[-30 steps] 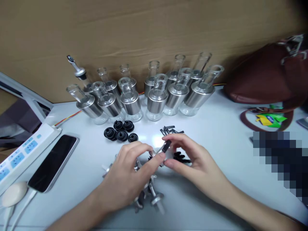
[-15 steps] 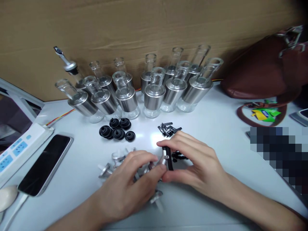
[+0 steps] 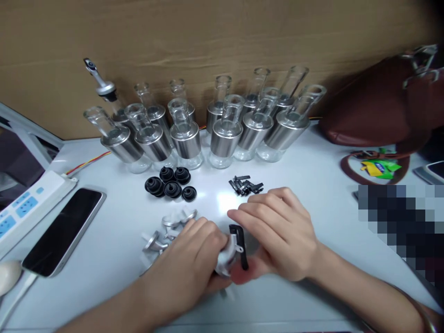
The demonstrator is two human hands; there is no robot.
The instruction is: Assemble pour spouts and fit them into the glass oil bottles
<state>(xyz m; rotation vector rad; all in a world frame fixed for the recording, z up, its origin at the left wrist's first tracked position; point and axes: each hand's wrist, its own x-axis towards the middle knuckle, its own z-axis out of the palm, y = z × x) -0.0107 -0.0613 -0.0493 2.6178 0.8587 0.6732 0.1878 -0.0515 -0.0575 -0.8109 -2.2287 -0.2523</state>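
My left hand (image 3: 187, 268) is closed round a silver metal pourer spout (image 3: 227, 259). A bent black lever (image 3: 241, 245) lies along the spout beside a small metal tab. My right hand (image 3: 277, 236) presses its thumb against the lever's lower end. Its index finger reaches out above the lever, apart from it, leaving a gap between finger and thumb. Other silver spouts (image 3: 152, 241) lie beside and partly beneath my left hand. Beyond my hands are a heap of black levers (image 3: 246, 186) and a cluster of black ribbed stoppers (image 3: 172, 189).
Glass bottles with steel sleeves (image 3: 225, 138) stand in rows before a cardboard wall (image 3: 222, 37); one at back left carries a pourer (image 3: 104, 86). A phone (image 3: 65, 231) and power strip (image 3: 26, 208) lie left. At right are a brown bag (image 3: 367, 101) and a green-yellow packet (image 3: 379, 169).
Both hands and the spout have moved slightly nearer me. My right index finger has come off the lever's top, and the thumb now presses its lower end. The view has shifted a little.
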